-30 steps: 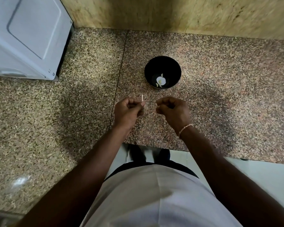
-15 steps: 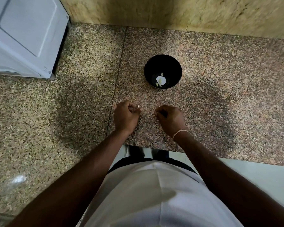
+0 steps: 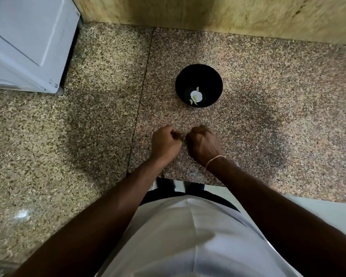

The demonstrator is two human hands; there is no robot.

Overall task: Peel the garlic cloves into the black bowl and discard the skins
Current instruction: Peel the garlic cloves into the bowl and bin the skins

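The black bowl [image 3: 188, 76] stands on the speckled granite counter [image 3: 268, 108], and a few pale peeled garlic pieces [image 3: 196, 95] lie at its bottom. In front of the bowl my left hand [image 3: 165, 142] and my right hand [image 3: 204, 144] hover just above the counter with fingers curled. Their fingertips meet and pinch a small garlic clove between them, which the fingers almost wholly hide. A thin band circles my right wrist.
A white appliance [image 3: 28, 43] stands at the back left of the counter. A yellowish stone wall [image 3: 228, 13] runs along the back. The counter's front edge [image 3: 188, 180] lies just behind my wrists, and the counter extends further forward on the left.
Both hands dropped toward the counter and came together until their fingertips touch. The pale sliver that stuck out of my left hand one second ago no longer shows.
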